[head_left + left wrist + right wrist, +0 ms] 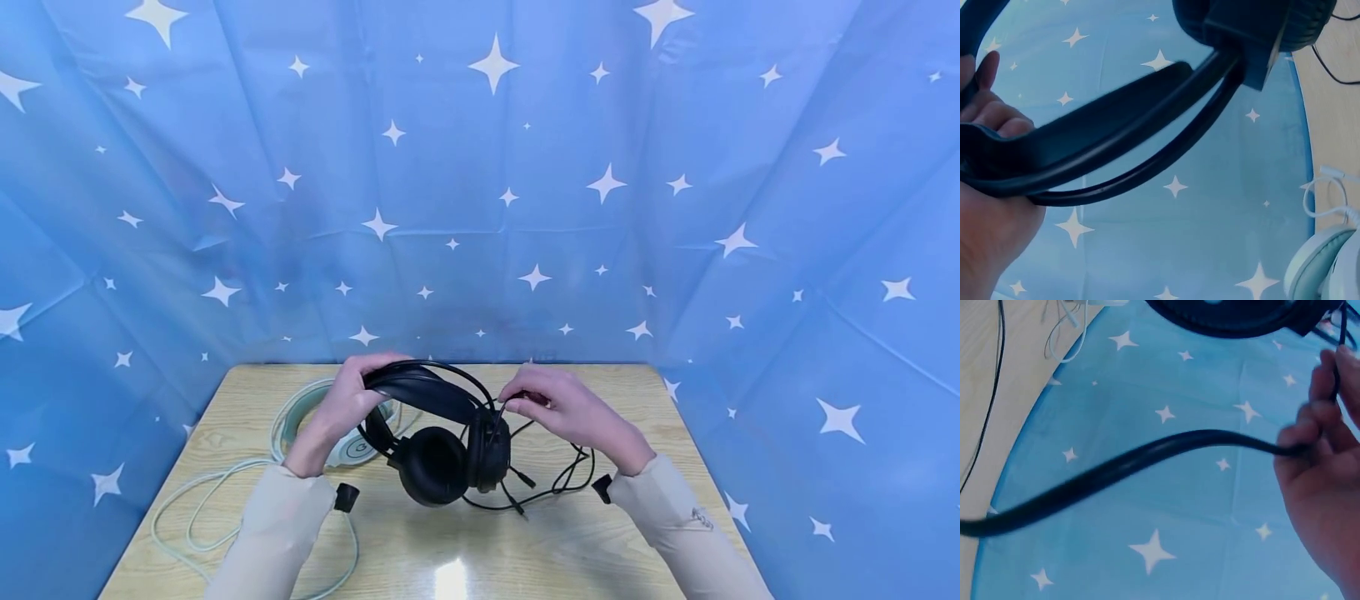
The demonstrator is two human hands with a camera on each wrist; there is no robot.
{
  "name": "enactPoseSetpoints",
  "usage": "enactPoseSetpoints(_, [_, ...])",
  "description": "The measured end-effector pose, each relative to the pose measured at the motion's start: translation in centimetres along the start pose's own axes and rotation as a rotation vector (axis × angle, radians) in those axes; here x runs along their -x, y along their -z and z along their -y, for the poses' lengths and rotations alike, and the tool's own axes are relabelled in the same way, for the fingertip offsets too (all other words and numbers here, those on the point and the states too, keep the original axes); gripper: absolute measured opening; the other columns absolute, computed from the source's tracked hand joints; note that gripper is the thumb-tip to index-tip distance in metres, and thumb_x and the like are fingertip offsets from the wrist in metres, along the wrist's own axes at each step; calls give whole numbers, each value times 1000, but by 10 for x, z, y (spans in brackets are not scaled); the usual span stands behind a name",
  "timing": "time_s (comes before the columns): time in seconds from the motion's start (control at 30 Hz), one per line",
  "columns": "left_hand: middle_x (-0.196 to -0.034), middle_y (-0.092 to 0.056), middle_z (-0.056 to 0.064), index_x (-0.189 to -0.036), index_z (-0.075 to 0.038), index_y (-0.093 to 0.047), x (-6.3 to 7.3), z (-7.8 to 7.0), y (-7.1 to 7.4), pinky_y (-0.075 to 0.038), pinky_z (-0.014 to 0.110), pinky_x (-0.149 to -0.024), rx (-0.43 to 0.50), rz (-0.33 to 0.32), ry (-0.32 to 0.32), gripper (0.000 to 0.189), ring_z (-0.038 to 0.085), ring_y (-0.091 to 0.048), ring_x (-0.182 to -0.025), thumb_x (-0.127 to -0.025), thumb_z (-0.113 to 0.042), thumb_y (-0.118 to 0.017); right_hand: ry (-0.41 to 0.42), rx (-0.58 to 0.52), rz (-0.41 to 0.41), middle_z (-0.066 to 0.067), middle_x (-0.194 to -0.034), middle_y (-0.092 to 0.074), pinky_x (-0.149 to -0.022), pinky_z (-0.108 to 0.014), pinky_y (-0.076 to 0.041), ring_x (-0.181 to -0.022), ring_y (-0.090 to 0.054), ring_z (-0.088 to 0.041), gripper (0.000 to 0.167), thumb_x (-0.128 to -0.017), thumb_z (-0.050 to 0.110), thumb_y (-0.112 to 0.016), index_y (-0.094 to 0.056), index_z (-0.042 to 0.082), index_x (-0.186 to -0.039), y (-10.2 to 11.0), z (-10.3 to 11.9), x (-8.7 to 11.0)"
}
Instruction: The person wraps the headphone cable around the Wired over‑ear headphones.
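Currently, L hand point(347, 407) curled round black headset band point(429, 393), R hand point(568, 407) pinching cable point(1147, 457); prob. cable-gathering step; next move likely needs L steady, R drawing slack.

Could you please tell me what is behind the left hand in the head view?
White and mint-green headphones lie on the pale wooden table; the left hand covers part of them.
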State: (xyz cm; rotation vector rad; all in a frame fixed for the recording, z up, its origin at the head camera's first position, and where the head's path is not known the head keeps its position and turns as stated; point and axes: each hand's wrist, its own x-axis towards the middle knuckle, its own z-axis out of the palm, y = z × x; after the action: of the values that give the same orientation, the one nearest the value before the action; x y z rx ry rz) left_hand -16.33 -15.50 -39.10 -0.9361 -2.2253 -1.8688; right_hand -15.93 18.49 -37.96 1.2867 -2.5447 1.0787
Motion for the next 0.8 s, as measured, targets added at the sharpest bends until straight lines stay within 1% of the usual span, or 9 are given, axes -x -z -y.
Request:
enactPoseSetpoints(0.07, [-113, -75, -5, -120, 9, -70, 0, 1, 1, -52, 24, -89, 52, 15, 11, 38, 13, -69, -99, -85, 13, -55, -57, -66, 26, 11, -96, -67, -65, -26, -47, -75, -53, -7, 10, -100, 17, -70, -75, 19, -109, -1, -3, -1])
enactPoseSetpoints(0.13, [-111, -75, -7, -120, 6, -71, 1, 3, 1, -53, 24, -87, 116, 26, 7, 46, 13, -69, -96, -80, 15, -51, -140, -129, 35, 9, -92, -66, -64, -26, -46, -73, -53, -9, 7, -99, 22, -72, -75, 20, -105, -2, -6, -2])
enactPoseSetpoints(0.23, [-106, -75, -6, -119, -7, -76, 1, 6, 1, -52, 23, -81, 235, 40, -15, 59, 10, -67, -90, -73, 17, -48, -281, -226, 34, 4, -87, -65, -64, -27, -46, -73, -54, -13, 7, -96, 25, -75, -73, 19, -98, -6, -13, -4])
enactPoseSetpoints(0.33, [-98, -75, -6, -117, -20, -77, 1, 11, 0, -46, 20, -69, 345, 55, -31, 69, 8, -62, -78, -68, 17, -46, -365, -280, 47, 1, -87, -66, -66, -28, -46, -75, -55, -17, 10, -96, 28, -75, -72, 18, -95, -10, -18, -6])
enactPoseSetpoints(0.43, [-83, -68, -6, -116, -18, -77, 1, 15, 0, -33, 25, -55, 456, 76, -34, 67, 11, -49, -62, -71, 18, -43, -365, -312, 83, 1, -90, -67, -69, -29, -47, -79, -56, -17, 11, -97, 29, -73, -73, 18, -97, -12, -21, -8])
enactPoseSetpoints(0.5, [-75, -60, -6, -116, -15, -77, 2, 17, 0, -24, 29, -50, 530, 85, -36, 64, 15, -38, -55, -74, 18, -40, -335, -334, 119, 2, -86, -64, -65, -28, -45, -74, -54, -15, 11, -99, 27, -70, -73, 17, -100, -12, -21, -8])
enactPoseSetpoints(0.57, [-73, -56, -6, -116, -13, -76, 3, 19, 0, -18, 31, -50, 619, 96, -45, 62, 17, -29, -52, -79, 18, -37, -305, -383, 166, 3, -81, -60, -61, -26, -43, -67, -51, -12, 13, -102, 24, -66, -73, 13, -105, -12, -23, -9])
enactPoseSetpoints(0.67, [-72, -52, -4, -119, -10, -74, 5, 22, -1, -16, 31, -50, 739, 110, -86, 61, 17, -24, -52, -85, 17, -32, -297, -466, 219, 4, -73, -51, -53, -24, -37, -57, -41, -8, 16, -104, 19, -61, -72, 8, -108, -11, -27, -7])
enactPoseSetpoints(0.8, [-67, -36, 1, -124, -5, -71, 4, 25, -5, -16, 27, -52, 909, 137, -159, 50, 14, -23, -53, -96, 10, -32, -322, -530, 215, 5, -70, -46, -51, -21, -34, -54, -37, -6, 18, -106, 17, -57, -70, 5, -107, -14, -37, -1])
